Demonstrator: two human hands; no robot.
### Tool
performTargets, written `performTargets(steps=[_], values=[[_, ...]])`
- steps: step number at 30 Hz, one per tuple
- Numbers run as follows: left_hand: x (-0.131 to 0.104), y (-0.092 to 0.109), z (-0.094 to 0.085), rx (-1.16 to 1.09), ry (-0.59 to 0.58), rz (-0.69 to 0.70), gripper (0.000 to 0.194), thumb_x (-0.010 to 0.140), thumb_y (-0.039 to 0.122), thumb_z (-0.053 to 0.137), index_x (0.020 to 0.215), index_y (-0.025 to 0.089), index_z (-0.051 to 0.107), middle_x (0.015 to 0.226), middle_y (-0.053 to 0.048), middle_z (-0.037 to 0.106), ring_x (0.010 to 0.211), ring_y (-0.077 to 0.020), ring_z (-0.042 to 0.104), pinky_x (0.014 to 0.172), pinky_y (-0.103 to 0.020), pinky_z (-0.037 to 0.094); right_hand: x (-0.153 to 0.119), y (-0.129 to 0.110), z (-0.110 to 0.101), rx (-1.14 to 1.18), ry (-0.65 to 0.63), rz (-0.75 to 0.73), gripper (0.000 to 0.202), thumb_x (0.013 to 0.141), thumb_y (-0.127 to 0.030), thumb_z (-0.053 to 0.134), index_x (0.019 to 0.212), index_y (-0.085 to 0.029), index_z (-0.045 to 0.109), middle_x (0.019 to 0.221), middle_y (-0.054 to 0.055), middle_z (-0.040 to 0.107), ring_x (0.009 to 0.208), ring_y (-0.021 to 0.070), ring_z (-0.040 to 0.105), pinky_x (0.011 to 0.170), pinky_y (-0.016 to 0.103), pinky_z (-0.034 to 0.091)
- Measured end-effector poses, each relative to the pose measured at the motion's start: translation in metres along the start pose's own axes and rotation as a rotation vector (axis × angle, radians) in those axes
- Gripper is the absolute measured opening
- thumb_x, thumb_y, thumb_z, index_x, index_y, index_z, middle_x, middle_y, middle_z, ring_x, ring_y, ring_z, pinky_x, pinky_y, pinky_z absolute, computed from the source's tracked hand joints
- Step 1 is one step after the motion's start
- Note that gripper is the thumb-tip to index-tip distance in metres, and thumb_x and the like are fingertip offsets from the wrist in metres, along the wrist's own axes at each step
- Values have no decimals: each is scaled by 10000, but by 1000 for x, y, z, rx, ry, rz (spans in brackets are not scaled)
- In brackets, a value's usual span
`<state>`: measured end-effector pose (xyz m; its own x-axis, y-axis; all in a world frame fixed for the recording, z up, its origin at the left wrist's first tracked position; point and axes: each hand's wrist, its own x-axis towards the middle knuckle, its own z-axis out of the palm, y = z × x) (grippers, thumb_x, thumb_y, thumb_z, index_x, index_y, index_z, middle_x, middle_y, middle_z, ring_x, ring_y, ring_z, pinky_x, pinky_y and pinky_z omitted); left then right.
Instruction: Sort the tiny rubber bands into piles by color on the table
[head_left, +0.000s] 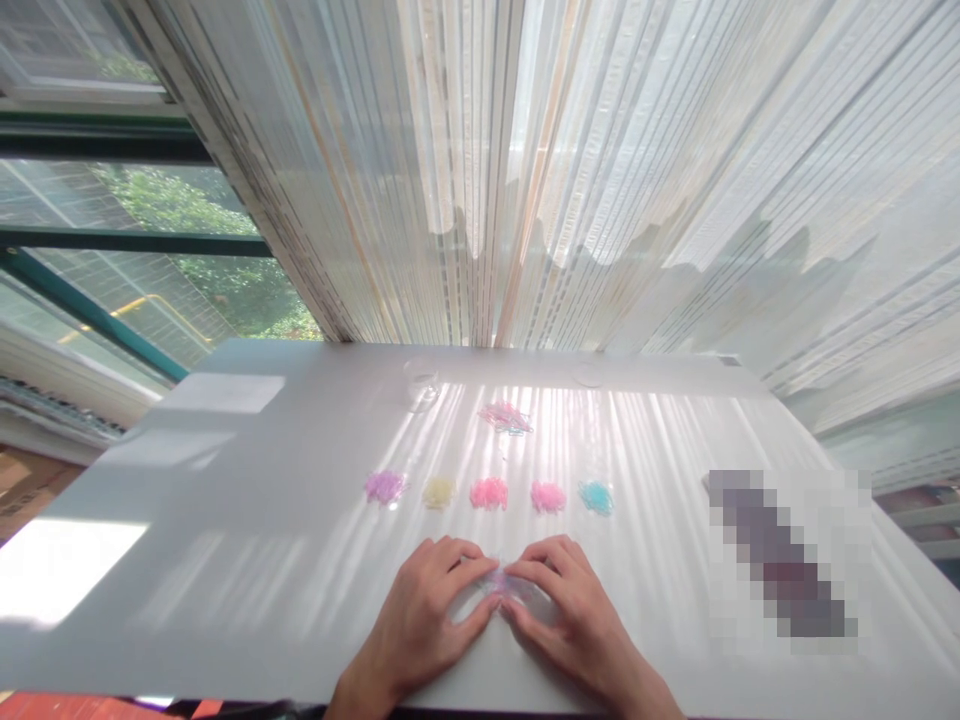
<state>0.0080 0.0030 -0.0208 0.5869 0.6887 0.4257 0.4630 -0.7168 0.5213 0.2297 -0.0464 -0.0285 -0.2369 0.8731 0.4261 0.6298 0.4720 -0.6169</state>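
My left hand and my right hand meet near the front of the white table, fingertips almost touching. Between them, thumbs and fingers of both hands pinch a small clear item with pinkish-purple bits; its exact shape is too small to tell. Beyond the hands lies a row of small piles: a purple pile, a yellow pile, a red-pink pile, a pink pile and a turquoise pile. Farther back is a mixed pink and teal pile.
A clear round container stands at the back left of the mixed pile, and a faint clear round object is at the back right. A pixelated dark object lies on the right of the white table. Striped curtains hang behind.
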Motion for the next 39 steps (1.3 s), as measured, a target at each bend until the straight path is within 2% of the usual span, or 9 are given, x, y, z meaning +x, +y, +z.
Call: performTargets(steps=[6, 14, 23, 29, 32, 36, 39], values=[[-1, -2, 2, -12, 17, 6, 148, 946, 210, 697, 1090, 238, 714, 967, -43, 737, 807, -206, 690, 716, -350, 547, 0, 1, 1, -19, 10, 8, 251, 907, -95, 722, 1111, -238, 692, 968, 54, 676, 891, 224, 644, 782, 361, 579], [0, -3, 0, -43, 18, 6, 110, 995, 228, 640, 1056, 228, 732, 956, -48, 742, 813, -192, 698, 724, -329, 551, 0, 3, 3, -41, 30, 14, 195, 964, -144, 669, 1137, -229, 691, 948, 61, 679, 873, 226, 641, 754, 376, 590], [-2, -5, -1, -89, 24, -20, 153, 1031, 206, 600, 1009, 232, 750, 917, -37, 740, 796, -180, 687, 719, -308, 544, 2, 1, 4, -49, 52, 9, 139, 987, -138, 644, 1057, -228, 723, 901, 55, 680, 840, 213, 633, 732, 362, 583], [-2, -5, -2, -114, 43, -45, 173, 1039, 180, 560, 1067, 227, 724, 917, -37, 731, 795, -181, 684, 715, -312, 545, 3, 1, 2, -33, 55, 9, 133, 999, -140, 630, 1074, -218, 707, 907, 55, 673, 845, 210, 630, 729, 360, 581], [-3, -4, -3, -107, 40, -34, 134, 1018, 227, 612, 1107, 224, 713, 936, -46, 732, 817, -194, 689, 729, -324, 559, 3, -1, 0, -22, 69, 27, 151, 1003, -133, 608, 1088, -220, 697, 905, 56, 671, 844, 211, 630, 723, 361, 584], [-4, -3, -3, -64, 0, -27, 231, 953, 323, 722, 1166, 235, 713, 954, -49, 724, 793, -201, 676, 721, -337, 571, 4, -4, -2, -15, 81, 52, 211, 987, -99, 569, 1117, -224, 679, 920, 62, 671, 860, 220, 634, 728, 372, 588], [-3, -2, -3, -51, 2, -25, 184, 952, 281, 714, 1129, 230, 722, 918, -37, 715, 767, -191, 668, 702, -328, 558, 4, -6, -3, -32, 69, 54, 230, 965, -96, 569, 1134, -218, 667, 931, 68, 669, 870, 230, 631, 735, 386, 592]])
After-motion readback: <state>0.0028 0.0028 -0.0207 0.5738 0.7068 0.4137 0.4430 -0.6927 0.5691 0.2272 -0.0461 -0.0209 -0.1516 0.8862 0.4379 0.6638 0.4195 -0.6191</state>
